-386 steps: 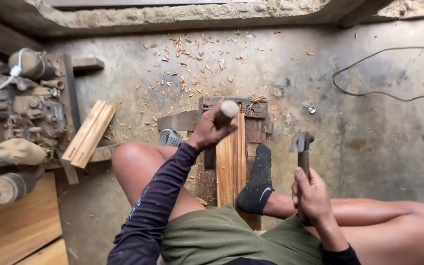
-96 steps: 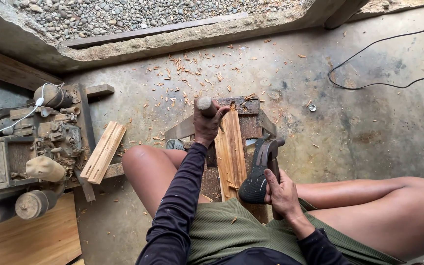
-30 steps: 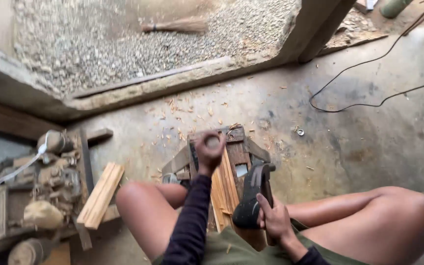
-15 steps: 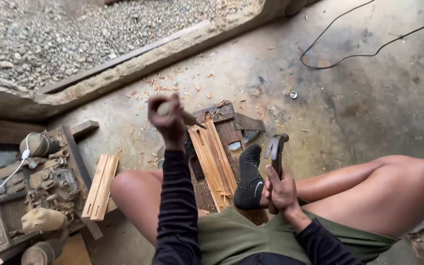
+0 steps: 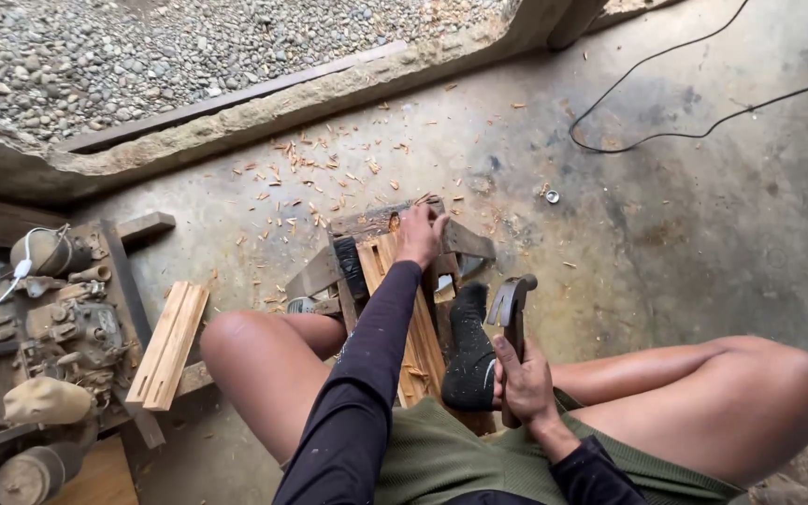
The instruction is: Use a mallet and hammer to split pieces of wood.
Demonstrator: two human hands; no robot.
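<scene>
No packages, labels, signs or screens showed anywhere on the concrete floor, around the wood pieces or the old machine
</scene>
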